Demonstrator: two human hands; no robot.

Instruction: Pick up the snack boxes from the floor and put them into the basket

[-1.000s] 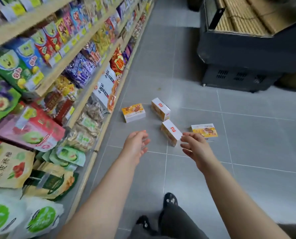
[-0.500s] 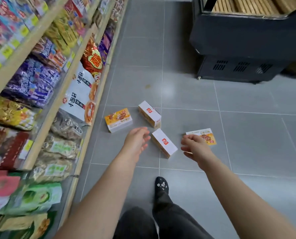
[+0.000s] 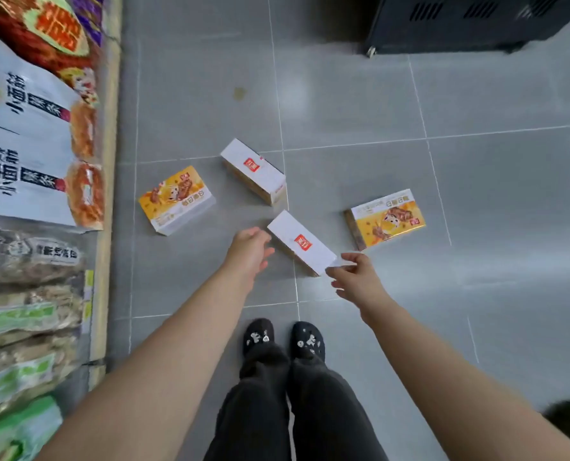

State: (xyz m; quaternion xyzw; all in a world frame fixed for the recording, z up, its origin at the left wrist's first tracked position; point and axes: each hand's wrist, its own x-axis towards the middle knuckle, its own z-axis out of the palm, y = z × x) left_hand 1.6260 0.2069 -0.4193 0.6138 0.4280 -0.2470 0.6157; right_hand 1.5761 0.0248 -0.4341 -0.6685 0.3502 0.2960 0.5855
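Note:
Several snack boxes lie on the grey tile floor. The nearest white box [image 3: 301,246] with a red logo lies between my hands. My left hand [image 3: 248,252] hovers open just left of its far end. My right hand [image 3: 353,276] touches its near corner with the fingertips, fingers apart. A second white box [image 3: 253,171] lies farther off. A yellow box [image 3: 176,199] rests to the left, near the shelf base. Another yellow box [image 3: 388,217] is to the right. No basket is in view.
Store shelves [image 3: 105,181] packed with snack bags run along the left edge. A black wheeled display unit [image 3: 459,24] stands at the top right. My two black shoes [image 3: 283,337] stand just behind the boxes. A dark object [image 3: 569,417] shows at the lower right.
The view has tilted down and closer to the floor. Both hands have reached lower toward the nearest white box, and my right hand now touches its corner.

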